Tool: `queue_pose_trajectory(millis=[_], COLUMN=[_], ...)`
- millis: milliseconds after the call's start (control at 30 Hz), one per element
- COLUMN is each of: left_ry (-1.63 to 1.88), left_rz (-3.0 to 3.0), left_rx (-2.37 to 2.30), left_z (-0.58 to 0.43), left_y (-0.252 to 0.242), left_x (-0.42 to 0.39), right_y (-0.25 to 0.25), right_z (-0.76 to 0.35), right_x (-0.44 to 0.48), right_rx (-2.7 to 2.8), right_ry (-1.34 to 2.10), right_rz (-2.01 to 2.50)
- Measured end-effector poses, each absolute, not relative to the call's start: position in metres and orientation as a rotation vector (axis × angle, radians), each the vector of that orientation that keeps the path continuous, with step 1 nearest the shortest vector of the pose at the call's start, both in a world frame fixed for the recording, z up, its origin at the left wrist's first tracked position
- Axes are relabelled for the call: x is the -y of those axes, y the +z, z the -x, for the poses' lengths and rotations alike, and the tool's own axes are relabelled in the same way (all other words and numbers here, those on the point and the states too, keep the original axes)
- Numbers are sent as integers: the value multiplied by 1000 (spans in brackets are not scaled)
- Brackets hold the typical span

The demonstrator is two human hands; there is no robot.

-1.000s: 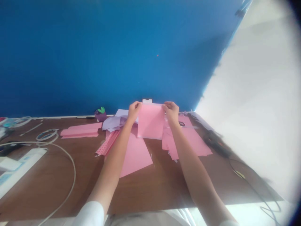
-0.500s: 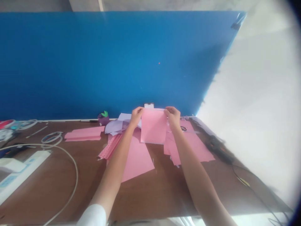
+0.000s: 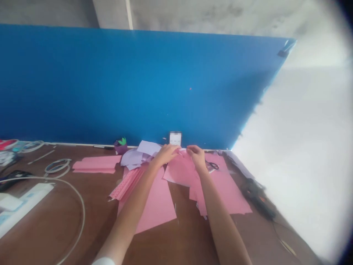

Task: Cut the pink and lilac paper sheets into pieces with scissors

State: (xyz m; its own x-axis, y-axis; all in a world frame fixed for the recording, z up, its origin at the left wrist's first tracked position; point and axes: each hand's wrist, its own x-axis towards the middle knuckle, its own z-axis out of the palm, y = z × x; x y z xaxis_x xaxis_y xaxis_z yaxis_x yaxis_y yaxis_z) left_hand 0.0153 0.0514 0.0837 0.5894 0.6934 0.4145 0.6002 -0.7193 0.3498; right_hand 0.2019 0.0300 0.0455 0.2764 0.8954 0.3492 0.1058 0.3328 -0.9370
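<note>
A sheet of pink paper (image 3: pixel 179 173) hangs from my fingers above the table, its top edge curled or folded between my hands. My left hand (image 3: pixel 167 154) pinches that edge on the left, back of the hand upward. Close beside it, my right hand (image 3: pixel 196 156) grips the same edge with bent fingers. Just beyond my hands a phone (image 3: pixel 175 138) leans upright by the blue board. Below my left forearm lie a larger pink sheet (image 3: pixel 154 206) and a pleated pink strip (image 3: pixel 128 184). More pink paper (image 3: pixel 228 191) spreads under my right forearm.
Black-handled scissors (image 3: pixel 213 166) rest on the right-hand paper. A dark corded tool (image 3: pixel 260 204) lies farther right. Lilac paper (image 3: pixel 132 157), a small purple pot (image 3: pixel 120 147) and folded pink paper (image 3: pixel 96 164) sit at left. A power strip (image 3: pixel 27 204) and white cable (image 3: pixel 82 209) occupy the near left.
The pink sheet, held up flat before, is now lower and tilted, its top edge gathered. My hands have come closer together. The view has tipped up slightly.
</note>
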Motion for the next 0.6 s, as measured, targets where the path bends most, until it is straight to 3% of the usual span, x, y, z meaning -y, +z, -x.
queue_pose_trajectory(millis=[600], left_ry=[766], left_rz=[-2400], left_rx=[-1187], left_z=[-36], left_y=[85], left_x=[-34], right_y=[5], right_z=[-210], right_x=[-36], right_rx=[950], right_ry=[853], right_rz=[1006])
